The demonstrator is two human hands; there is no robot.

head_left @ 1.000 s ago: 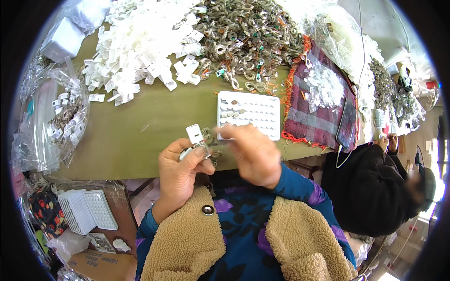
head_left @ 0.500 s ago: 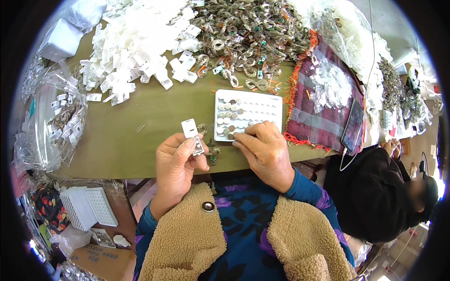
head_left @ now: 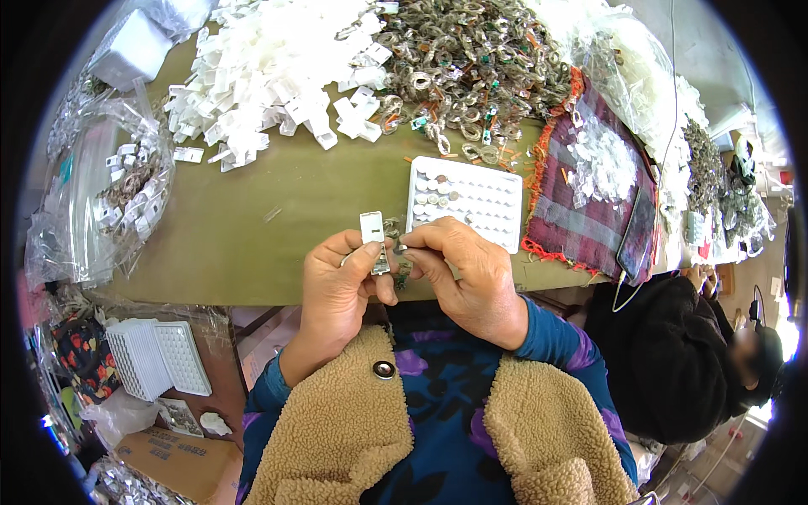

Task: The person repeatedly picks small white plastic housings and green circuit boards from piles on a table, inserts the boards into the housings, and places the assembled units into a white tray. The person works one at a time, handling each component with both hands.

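Note:
My left hand [head_left: 335, 286] holds a small white plastic case [head_left: 371, 225] upright between thumb and fingers; its lower part is uncovered, with metal showing inside. A coiled thin wire [head_left: 391, 227] hangs behind it. Close by, my right hand [head_left: 475, 273] pinches a small silvery disc, seemingly a button cell [head_left: 401, 249], at the case's right side. Just beyond that hand lies a white pitted tray [head_left: 480, 171] with rows of round hollows. Several discs sit toward its left side. My right fingers hide its near left corner.
Heaps of white cases [head_left: 252, 93] and coiled wires [head_left: 471, 59] cover the far table. To the right, a plaid cloth [head_left: 560, 215] bears clear plastic pieces [head_left: 602, 160] and a phone [head_left: 635, 236]. A plastic bag [head_left: 88, 219] lies left. Another person [head_left: 673, 362] sits at right.
My right hand has lifted from the tray and moved left to the case with a small disc in its fingertips. My left hand still grips the case.

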